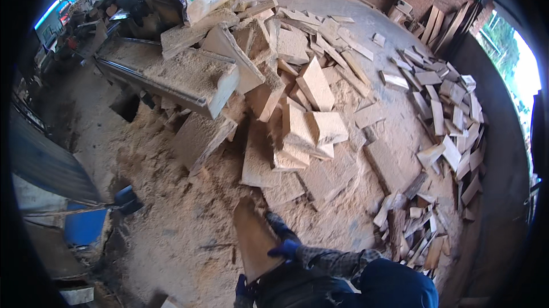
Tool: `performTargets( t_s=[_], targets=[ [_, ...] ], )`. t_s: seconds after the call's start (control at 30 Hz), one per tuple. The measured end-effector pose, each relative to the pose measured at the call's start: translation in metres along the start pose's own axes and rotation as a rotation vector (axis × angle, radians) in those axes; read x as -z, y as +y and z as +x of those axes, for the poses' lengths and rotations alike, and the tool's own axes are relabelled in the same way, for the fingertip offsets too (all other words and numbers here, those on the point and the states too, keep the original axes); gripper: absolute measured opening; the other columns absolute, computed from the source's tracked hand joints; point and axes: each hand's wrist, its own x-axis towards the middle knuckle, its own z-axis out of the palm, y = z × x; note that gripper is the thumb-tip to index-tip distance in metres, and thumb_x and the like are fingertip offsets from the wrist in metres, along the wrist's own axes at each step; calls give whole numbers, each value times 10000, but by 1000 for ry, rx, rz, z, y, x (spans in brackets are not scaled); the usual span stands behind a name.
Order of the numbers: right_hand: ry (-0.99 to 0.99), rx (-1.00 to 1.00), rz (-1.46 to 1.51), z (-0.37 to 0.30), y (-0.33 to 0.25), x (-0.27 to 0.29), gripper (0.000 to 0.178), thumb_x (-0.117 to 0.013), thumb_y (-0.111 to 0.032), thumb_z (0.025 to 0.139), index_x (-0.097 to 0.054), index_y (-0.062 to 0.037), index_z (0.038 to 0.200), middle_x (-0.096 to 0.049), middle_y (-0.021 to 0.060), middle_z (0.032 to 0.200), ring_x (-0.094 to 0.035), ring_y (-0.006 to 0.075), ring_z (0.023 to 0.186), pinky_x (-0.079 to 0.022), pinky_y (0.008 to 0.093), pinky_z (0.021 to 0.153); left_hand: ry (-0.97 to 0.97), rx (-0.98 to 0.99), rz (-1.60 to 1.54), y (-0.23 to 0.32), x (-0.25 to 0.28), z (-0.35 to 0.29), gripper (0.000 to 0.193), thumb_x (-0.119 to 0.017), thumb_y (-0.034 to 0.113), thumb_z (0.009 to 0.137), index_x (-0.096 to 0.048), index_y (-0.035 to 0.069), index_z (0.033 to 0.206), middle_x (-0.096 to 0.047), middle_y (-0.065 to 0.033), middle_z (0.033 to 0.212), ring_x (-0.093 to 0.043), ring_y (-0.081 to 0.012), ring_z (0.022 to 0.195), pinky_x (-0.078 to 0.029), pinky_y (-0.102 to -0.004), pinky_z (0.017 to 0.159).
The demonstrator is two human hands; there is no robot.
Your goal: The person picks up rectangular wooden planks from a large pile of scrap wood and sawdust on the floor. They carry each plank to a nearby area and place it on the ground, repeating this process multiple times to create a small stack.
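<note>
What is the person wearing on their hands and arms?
Both hands wear dark blue work gloves: the right hand shows a full glove, the left hand only a bit of one. The right arm has a grey checked sleeve. The left arm is mostly hidden.

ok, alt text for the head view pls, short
Two hands in blue gloves, right and left, hold a flat brown wooden slab over a sawdust-covered floor. Ahead lies a heap of pale cut wooden blocks beside a sawdust-coated saw bench; thin offcut boards line the right wall.
</note>
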Motion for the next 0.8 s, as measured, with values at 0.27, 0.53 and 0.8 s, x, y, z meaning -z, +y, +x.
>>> performTargets(
  t_s=[0.27,0.53,0.8],
  targets=[
    [760,289,75,-65,-26,70,265,-647,-280,772,-634,-54,909,-625,78,740,-576,138,610,-479,283,563,-361,-431,231,38,-158,-85,419,-470,387,849,-424,179,1210,-528,-124,1074,-523,-312,981,-388,-436,890],
    [788,-290,103,-5,18,144,364,-642,-408,740,-654,-44,745,-625,63,673,-583,158,555,-453,286,495,-117,-922,802,16,-153,-56,360,-594,299,772,-542,97,1066,-588,-138,934,-584,-294,844,-458,-404,766],
    [338,-150,24,-25,55,72,268,-572,-312,717,-647,-55,727,-621,125,698,-609,264,607,-484,383,565,124,-1548,1934,-29,-49,-20,236,-714,124,565,-639,29,768,-587,-119,671,-591,-264,665,-489,-364,608]
  ],
)
